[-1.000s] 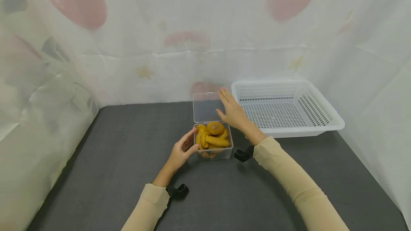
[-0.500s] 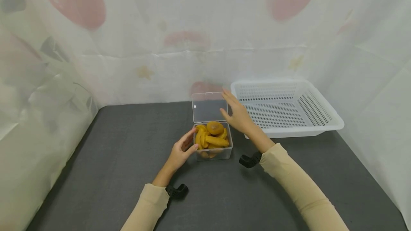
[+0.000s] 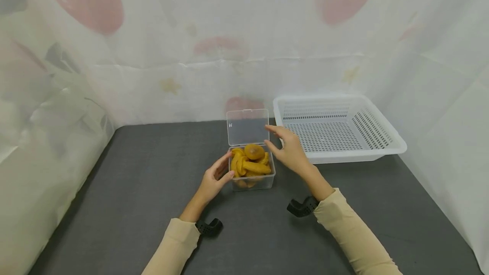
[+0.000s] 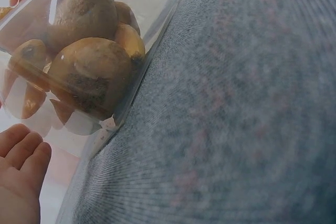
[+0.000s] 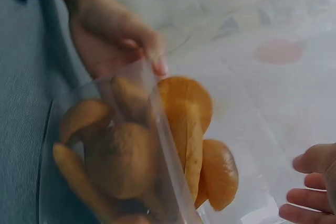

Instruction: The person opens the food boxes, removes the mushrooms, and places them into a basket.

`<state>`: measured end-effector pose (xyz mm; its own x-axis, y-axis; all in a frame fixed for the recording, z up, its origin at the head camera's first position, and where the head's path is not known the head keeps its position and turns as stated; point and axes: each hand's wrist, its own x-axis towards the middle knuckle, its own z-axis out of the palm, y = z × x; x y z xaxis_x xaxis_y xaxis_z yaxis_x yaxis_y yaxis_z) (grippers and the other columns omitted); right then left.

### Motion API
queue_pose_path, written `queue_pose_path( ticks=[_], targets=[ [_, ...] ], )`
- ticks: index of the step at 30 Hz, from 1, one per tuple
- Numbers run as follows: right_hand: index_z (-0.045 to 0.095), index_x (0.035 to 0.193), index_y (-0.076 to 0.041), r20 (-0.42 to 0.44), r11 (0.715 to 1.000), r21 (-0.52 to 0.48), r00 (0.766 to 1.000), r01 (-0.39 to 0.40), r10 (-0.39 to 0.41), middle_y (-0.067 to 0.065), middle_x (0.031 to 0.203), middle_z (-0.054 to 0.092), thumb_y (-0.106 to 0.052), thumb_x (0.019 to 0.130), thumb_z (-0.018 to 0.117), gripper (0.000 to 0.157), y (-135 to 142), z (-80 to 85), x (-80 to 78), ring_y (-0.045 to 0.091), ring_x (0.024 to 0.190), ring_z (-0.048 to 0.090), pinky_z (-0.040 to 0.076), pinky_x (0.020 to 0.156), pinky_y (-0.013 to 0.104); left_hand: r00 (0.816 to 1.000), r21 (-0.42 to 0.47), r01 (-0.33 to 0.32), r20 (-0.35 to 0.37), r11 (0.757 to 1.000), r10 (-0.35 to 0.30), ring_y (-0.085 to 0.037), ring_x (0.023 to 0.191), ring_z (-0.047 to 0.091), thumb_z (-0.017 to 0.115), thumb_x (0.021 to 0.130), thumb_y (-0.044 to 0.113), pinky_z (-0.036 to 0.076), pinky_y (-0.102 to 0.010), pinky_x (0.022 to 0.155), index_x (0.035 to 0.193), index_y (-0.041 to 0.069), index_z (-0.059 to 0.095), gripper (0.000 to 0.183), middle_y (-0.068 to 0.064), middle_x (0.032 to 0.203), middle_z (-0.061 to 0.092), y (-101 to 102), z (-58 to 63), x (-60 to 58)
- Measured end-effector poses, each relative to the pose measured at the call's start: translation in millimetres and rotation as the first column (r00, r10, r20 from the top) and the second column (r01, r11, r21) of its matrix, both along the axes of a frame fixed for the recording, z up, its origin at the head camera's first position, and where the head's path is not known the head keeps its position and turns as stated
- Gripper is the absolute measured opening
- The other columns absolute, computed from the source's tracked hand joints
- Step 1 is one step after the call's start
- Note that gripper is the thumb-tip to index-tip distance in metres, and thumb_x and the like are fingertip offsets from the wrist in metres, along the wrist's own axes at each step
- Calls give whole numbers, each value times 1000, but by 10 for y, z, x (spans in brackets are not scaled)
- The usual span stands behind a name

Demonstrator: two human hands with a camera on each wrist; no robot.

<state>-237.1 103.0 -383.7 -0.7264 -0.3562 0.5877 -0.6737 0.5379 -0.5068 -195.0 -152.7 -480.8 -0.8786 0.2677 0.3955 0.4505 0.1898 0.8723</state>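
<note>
Far left: pale, creased sheet (image 3: 46, 173) hangs beside the dark grey table (image 3: 126, 190); left forearm in a cream sleeve (image 3: 172, 245), black wrist device (image 3: 209, 227) at its cuff; left hand (image 3: 213, 181) at the left side of a clear plastic box (image 3: 264, 185), fingers spread loosely from the thumb, tips at the rim, not wrapped round it; box upright on the table, near its middle; yellow-brown mushrooms (image 3: 254, 151) fill it, a round cap uppermost, long pieces below; clear lid (image 3: 246, 128) raised along the box's back edge, leaning slightly away; right hand (image 3: 292, 150) at the right of box and lid, thumb and fingers parted, grasping nothing; its fingertips overlap the lid's right edge in the head view, contact cannot be told; hands apart from each other, box between; far right, a white perforated basket (image 3: 344, 156) stands behind the right hand.
</note>
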Motion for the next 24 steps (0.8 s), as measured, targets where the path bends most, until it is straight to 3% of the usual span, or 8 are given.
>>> queue_pose_path(
  ticks=[7, 9, 14, 16, 20, 24],
  targets=[
    [63, 122, 2, 84, 997, -3, 994, -75, 75, 21, 119, 68, -10, 82, 75, 43, -16, -42, 75, 35, 106, 67, 57, 91, 44, 1000, 1, 0, -3, 1000, 0, -42, 138, 37, 58, 93, 0, 36, -51, 110, 146, 0, 38, 57, -25, 154, 34, -5, -6, -3],
    [62, 122, 3, 131, 995, -12, 986, -101, 102, 22, 119, 67, -10, 81, 76, 45, -28, -66, 83, 36, 107, 67, 57, 91, 45, 1000, -2, 0, -6, 1000, 0, -42, 138, 37, 58, 93, 0, 38, -45, 112, 146, -1, 37, 57, -25, 153, 34, -1, -7, -2],
    [62, 122, 3, 207, 991, -56, 969, -125, 134, 23, 120, 66, -8, 79, 77, 47, -58, -141, 80, 37, 108, 66, 57, 92, 46, 1000, 4, 8, 1, 1000, -8, -38, 140, 37, 58, 93, 1, 37, -17, 112, 146, 0, 37, 58, -25, 154, 34, 11, -2, 10],
    [62, 122, 3, 221, 989, -73, 965, -129, 143, 24, 120, 66, -8, 79, 78, 48, -73, -175, 74, 37, 107, 66, 57, 91, 46, 1000, 6, 9, 3, 1000, -9, -36, 140, 37, 58, 93, 2, 37, -14, 111, 146, 1, 37, 57, -24, 154, 34, 13, 3, 16],
    [61, 123, 4, 280, 983, -111, 944, -147, 173, 24, 123, 65, -7, 79, 77, 48, -101, -215, 64, 38, 110, 65, 56, 94, 46, 1000, 6, 3, 4, 1000, -3, -35, 140, 38, 59, 93, 2, 40, -31, 113, 146, 1, 38, 58, -24, 154, 34, 12, 11, 23],
    [61, 124, 3, 334, 982, -129, 926, -141, 177, 22, 125, 64, -7, 79, 77, 49, -124, -255, 48, 36, 113, 64, 55, 96, 43, 1000, 19, 5, 22, 1000, -5, -38, 140, 37, 59, 93, 3, 35, -49, 111, 147, 1, 37, 58, -23, 155, 34, 6, 5, 22]
  ],
)
